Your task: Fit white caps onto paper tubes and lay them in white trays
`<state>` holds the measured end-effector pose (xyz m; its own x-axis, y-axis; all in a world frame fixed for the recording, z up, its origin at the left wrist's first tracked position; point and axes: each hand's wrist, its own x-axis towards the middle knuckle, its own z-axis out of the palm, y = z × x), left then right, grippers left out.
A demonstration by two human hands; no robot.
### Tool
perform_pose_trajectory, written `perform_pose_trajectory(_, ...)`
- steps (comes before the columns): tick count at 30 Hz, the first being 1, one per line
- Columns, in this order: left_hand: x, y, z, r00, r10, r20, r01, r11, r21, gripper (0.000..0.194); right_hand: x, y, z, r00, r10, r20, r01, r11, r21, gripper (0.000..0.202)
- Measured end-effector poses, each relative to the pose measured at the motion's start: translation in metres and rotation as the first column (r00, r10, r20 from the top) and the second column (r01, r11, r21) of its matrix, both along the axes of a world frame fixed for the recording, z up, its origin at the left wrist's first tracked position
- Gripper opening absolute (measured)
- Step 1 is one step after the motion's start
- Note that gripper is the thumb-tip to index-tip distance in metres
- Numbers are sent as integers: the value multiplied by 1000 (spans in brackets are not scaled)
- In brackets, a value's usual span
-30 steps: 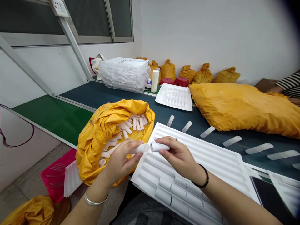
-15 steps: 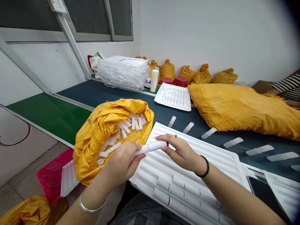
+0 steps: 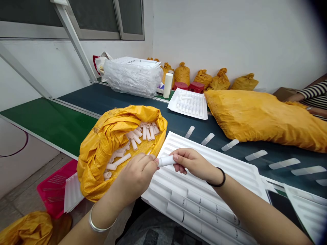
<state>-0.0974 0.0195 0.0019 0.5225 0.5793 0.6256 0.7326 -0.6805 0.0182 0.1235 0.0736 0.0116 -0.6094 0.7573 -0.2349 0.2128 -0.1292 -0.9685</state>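
Observation:
Between my hands a white tube is held nearly level above a white ridged tray. My left hand is closed round its left end, which the fingers hide. The right end is pinched between the thumb and fingers of my right hand. Printed white tubes lie in the grooves at the tray's near side. Left of the tray, an open yellow sack holds several loose white tubes.
Several frosted tubes stand in a row on the dark belt. Beyond are a filled tray, a large yellow sack and a plastic-wrapped stack. A co-worker's striped sleeve shows at right. A pink basket sits low left.
My left hand has turned and closed over the tube's left end. My right fingers have wrapped further round the other end. The standing tubes have shifted slightly right in view.

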Motion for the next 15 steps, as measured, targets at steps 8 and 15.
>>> perform_pose_trajectory(8,3,-6,-13,981,73,181,-26,968,-250,34,4,-6,0,981,-4,192,-147,632,761,37)
perform_pose_trajectory(15,8,-19,-26,974,74,216,19,917,-399,46,3,-11,-6,936,-16,351,-317,390,864,29)
